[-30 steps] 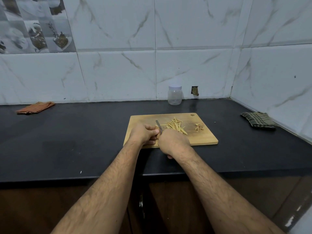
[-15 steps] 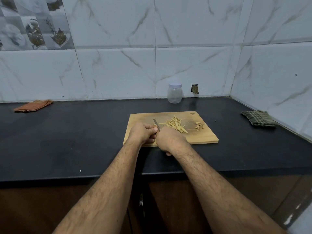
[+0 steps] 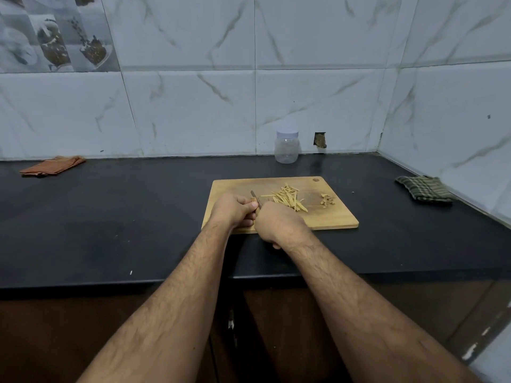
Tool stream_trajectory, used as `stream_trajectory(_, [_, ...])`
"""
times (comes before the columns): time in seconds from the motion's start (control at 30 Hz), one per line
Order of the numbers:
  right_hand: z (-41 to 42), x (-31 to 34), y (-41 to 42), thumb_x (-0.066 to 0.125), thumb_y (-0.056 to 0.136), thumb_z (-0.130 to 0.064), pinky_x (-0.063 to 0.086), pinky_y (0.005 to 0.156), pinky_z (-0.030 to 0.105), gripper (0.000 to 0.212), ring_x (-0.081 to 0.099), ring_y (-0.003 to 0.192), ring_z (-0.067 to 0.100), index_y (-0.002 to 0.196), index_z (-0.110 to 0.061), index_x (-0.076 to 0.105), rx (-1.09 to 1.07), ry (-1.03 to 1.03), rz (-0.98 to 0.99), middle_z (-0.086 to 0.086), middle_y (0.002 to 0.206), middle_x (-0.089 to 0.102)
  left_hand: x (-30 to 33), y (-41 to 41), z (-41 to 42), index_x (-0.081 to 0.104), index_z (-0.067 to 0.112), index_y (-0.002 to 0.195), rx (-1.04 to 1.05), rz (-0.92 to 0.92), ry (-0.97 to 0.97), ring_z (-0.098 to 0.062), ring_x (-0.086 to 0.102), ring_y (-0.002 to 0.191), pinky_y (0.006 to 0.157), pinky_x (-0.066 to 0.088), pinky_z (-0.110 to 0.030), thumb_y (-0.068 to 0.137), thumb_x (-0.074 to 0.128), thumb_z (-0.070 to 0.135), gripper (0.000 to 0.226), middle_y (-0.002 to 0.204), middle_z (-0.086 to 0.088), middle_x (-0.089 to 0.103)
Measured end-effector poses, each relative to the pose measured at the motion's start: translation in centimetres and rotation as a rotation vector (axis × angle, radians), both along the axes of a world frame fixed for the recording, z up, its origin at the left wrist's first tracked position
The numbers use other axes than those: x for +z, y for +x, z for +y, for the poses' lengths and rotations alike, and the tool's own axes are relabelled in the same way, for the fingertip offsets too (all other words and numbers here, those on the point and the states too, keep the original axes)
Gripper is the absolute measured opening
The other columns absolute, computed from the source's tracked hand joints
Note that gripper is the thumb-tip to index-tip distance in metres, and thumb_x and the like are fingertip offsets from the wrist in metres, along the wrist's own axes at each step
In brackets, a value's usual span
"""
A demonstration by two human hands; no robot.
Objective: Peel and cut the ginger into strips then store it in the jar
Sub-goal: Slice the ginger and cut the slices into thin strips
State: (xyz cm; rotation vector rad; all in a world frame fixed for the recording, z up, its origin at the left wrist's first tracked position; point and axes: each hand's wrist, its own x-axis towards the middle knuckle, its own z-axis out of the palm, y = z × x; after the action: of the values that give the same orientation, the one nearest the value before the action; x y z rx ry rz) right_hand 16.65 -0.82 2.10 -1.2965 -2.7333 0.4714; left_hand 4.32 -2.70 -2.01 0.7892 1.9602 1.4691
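Nearest the camera, both forearms are extended over the dark worktop (image 3: 110, 230) edge onto the wooden cutting board (image 3: 331, 219). The left hand (image 3: 233, 210) is curled around a small brown ginger piece (image 3: 253, 200) at the board's near left part; the right hand (image 3: 279, 223) is clenched around a knife handle, hidden by the fist, with only the blade tip (image 3: 252, 193) seen — pointed away and slightly left.

Just beyond, a loose pile of ginger strips (image 3: 287, 199) is lying mid-board, long axes mostly running near-right to far-left, a few crossed. Peel scraps (image 3: 327, 200) are set apart to the right.

Judgement: strips are expected to be light, stiff but snappable and slightly moist, so gathering as a bunch, pinched across the middle, is advised. The remaining piece is small and likely slippery; a fingertip hold clear of the blade is needed.

Farthest, the plastic jar (image 3: 286, 150) is standing upright against the wall, lid on — well apart from the board.
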Motion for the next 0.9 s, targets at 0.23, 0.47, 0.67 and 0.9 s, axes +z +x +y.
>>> stream_trajectory(0.23, [-0.2, -0.4, 1.1, 0.048, 0.097, -0.010, 0.055, 0.078, 0.035, 0.027, 0.060, 0.080, 0.023, 0.122, -0.009, 0.060, 0.001, -0.001, -0.036, 0.003, 0.078, 0.053, -0.1, 0.2, 0.2, 0.074, 0.013, 0.079, 0.016, 0.012, -0.020, -0.022, 0.067, 0.078, 0.088, 0.059, -0.040, 0.093, 0.070, 0.016, 0.015, 0.080, -0.009, 0.073])
stream_trajectory(0.47, [-0.1, 0.2, 0.2, 0.048, 0.095, -0.008, 0.047, 0.050, 0.026, 0.015, 0.058, 0.048, 0.016, 0.106, -0.012, 0.057, 0.012, 0.002, -0.056, 0.003, 0.069, 0.061, 0.4, 0.3, -0.2, 0.075, 0.012, 0.090, 0.019, 0.089, -0.050, -0.011, 0.064, 0.063, 0.054, 0.054, -0.014, 0.095, 0.067, 0.019, 0.012, 0.081, -0.004, 0.072])
stream_trajectory(0.67, [-0.9, -0.6, 1.1, 0.050, 0.095, -0.011, 0.054, 0.061, 0.030, 0.005, 0.062, 0.064, 0.020, 0.089, -0.012, 0.050, -0.006, -0.017, -0.089, 0.004, 0.075, 0.061, 0.2, 0.3, 0.3, 0.075, 0.013, 0.087, 0.065, 0.078, -0.050, -0.016, 0.068, 0.072, 0.084, 0.060, -0.032, 0.094, 0.068, 0.021, 0.013, 0.077, -0.004, 0.072])
stream_trajectory(0.9, [-1.5, -0.6, 2.4, 0.050, 0.095, -0.011, 0.060, 0.074, 0.035, 0.012, 0.070, 0.083, 0.022, 0.101, -0.010, 0.060, 0.000, -0.040, -0.055, 0.003, 0.085, 0.062, 0.1, 0.6, 0.2, 0.072, 0.016, 0.077, 0.089, 0.037, -0.024, -0.017, 0.068, 0.074, 0.087, 0.059, -0.036, 0.093, 0.069, 0.019, 0.017, 0.073, -0.003, 0.070])
